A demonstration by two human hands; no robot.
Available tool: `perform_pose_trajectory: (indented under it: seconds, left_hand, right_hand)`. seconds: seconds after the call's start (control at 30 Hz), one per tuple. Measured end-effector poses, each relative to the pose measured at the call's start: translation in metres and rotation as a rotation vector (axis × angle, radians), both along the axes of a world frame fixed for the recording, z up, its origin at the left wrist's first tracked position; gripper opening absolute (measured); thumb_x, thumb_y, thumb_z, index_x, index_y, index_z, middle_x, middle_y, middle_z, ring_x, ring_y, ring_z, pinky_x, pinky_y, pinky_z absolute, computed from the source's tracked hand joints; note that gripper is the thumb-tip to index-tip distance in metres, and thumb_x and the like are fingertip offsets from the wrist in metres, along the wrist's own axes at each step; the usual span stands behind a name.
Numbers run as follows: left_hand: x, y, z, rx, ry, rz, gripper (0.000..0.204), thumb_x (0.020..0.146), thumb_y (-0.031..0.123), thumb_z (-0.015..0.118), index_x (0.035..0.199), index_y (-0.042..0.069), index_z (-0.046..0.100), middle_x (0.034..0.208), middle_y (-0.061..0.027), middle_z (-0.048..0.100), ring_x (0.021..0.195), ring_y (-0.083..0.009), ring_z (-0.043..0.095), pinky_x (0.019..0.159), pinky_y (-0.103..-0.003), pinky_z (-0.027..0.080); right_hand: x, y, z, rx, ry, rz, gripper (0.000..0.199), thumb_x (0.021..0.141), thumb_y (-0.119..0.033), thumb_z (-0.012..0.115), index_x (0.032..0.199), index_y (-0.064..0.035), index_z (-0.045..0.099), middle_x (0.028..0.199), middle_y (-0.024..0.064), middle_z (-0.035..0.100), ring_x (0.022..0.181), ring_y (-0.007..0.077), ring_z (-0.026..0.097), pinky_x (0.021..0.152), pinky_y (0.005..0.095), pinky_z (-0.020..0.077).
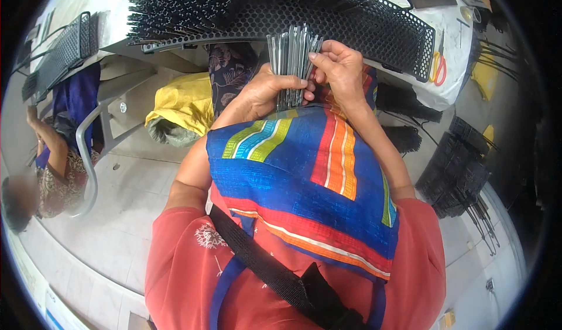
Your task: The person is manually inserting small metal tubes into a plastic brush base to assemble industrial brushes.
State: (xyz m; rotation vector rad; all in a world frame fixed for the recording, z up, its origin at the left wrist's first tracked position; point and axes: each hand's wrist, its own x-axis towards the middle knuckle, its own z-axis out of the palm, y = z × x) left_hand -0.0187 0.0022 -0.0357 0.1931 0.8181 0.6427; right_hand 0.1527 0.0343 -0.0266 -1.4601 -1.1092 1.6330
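A fanned bundle of thin grey and black sticks (290,55) stands upright in front of my chest. My left hand (263,90) is wrapped round its lower part, with the thumb laid across the front. At the bundle's right edge my right hand (341,69) is closed in a pinch, thumb against the forefinger. What sits between those fingertips is too small to make out. Just beyond both hands lies a long black perforated tray (345,34). Many black pieces like bristles (181,8) stand densely in its left and back holes.
Scissors (440,72) with red and yellow handles lie at the table's right end. A yellow sack (181,99) stands left of my lap. Further left, another person's hand (34,116) is near a second perforated tray (67,52). Black racks (453,166) stand at the right.
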Motion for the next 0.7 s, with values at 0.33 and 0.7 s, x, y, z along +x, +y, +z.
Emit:
perform_pose_trajectory:
  seconds: [0.33, 0.7]
  left_hand:
    - [-0.004, 0.003, -0.004, -0.025, -0.052, 0.007, 0.026, 0.078, -0.002, 0.066, 0.104, -0.002, 0.062, 0.086, -0.0143, 0.067, 0.075, -0.0234, 0.067, 0.068, -0.035, 0.057]
    - [-0.008, 0.018, -0.011, 0.013, -0.088, -0.034, 0.028, 0.081, 0.006, 0.066, 0.107, -0.001, 0.061, 0.089, -0.0128, 0.067, 0.074, -0.0202, 0.067, 0.067, -0.035, 0.058]
  right_hand:
    - [-0.006, 0.003, 0.0, 0.074, -0.035, -0.029, 0.007, 0.083, -0.005, 0.066, 0.084, 0.0025, 0.064, 0.065, 0.0023, 0.064, 0.048, 0.0035, 0.051, 0.044, 0.019, 0.0394]
    - [0.0, 0.015, -0.005, 0.083, -0.084, 0.087, 0.015, 0.088, -0.012, 0.065, 0.092, 0.0025, 0.065, 0.064, 0.0024, 0.062, 0.049, 0.0032, 0.051, 0.045, 0.0182, 0.039]
